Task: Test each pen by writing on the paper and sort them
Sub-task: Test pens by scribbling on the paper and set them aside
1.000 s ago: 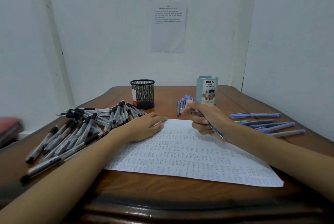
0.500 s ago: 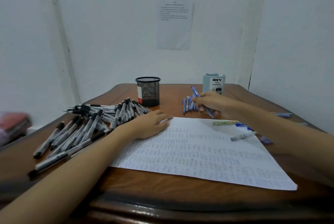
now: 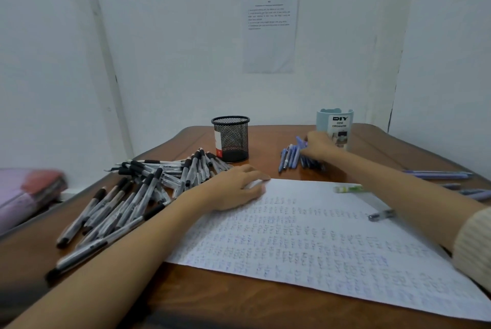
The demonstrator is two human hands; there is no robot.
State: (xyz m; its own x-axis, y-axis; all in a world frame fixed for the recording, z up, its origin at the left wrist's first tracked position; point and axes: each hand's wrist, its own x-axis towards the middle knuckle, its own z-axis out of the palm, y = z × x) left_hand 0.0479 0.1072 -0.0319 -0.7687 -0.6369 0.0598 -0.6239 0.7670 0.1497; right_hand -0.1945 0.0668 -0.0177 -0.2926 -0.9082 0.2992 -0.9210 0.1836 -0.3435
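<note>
Reaching out toward 1 o'clock, the right hand is down on the small row of blue pens just in front of the pale blue desk organizer; a blue pen tip pokes out by the fingers but I honestly cannot tell if it's pinched or just lying there. The left hand lies flat, fingers loosely together, pressing the top left corner of the scribbled-over paper. A green pen and a dark pen lie on the sheet at about 2 o'clock. Big pile of black-capped pens sits at 10 o'clock, the black mesh cup at 12, more purple pens far right on the wooden table.
</note>
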